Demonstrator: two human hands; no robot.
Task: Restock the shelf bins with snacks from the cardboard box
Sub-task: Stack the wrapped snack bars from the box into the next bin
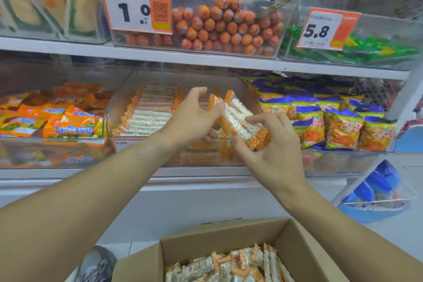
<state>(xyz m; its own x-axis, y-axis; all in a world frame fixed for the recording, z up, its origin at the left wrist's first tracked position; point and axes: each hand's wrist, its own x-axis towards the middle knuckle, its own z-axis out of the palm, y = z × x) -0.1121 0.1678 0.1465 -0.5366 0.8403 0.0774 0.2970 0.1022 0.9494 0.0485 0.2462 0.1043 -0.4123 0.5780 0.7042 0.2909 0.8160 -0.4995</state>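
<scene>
The left hand (194, 117) and right hand (270, 149) each curl fingers round a stack of snack packs (238, 121) above the middle bin (119, 107). Loosely pinched, the slick wrappers could fan apart and spill crooked.

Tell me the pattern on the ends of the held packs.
Orange-and-white checks on the packs; head view.

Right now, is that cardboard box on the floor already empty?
No, the cardboard box holds many orange-and-white snack packs like the ones both hands hold at the bin.
</scene>
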